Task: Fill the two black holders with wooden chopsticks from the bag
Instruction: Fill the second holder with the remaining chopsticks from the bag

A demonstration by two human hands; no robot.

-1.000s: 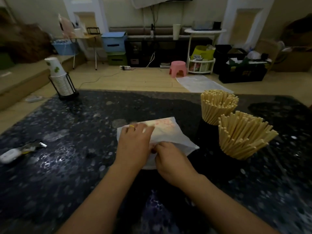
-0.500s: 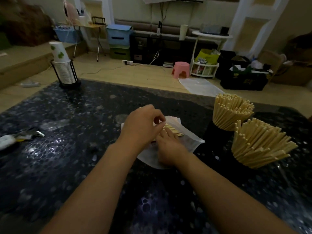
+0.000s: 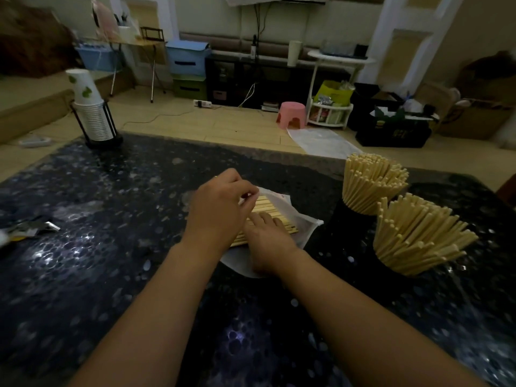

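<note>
A white plastic bag lies on the dark speckled table, its mouth lifted open. My left hand pinches the bag's upper flap and holds it up. Inside lies a flat row of wooden chopsticks. My right hand reaches into the bag and rests on these chopsticks, fingers curled over them. To the right stand two black holders: the far holder and the near holder, each packed with a fan of chopsticks.
A black wire rack with stacked paper cups stands at the table's far left corner. A crumpled wrapper lies at the left edge. Beyond the table are a pink stool, storage boxes and a white shelf.
My left hand lifted the bag's flap, which had been pressed flat, and uncovered the chopsticks. My right hand moved from the bag's near edge into the bag onto them. The view shifted.
</note>
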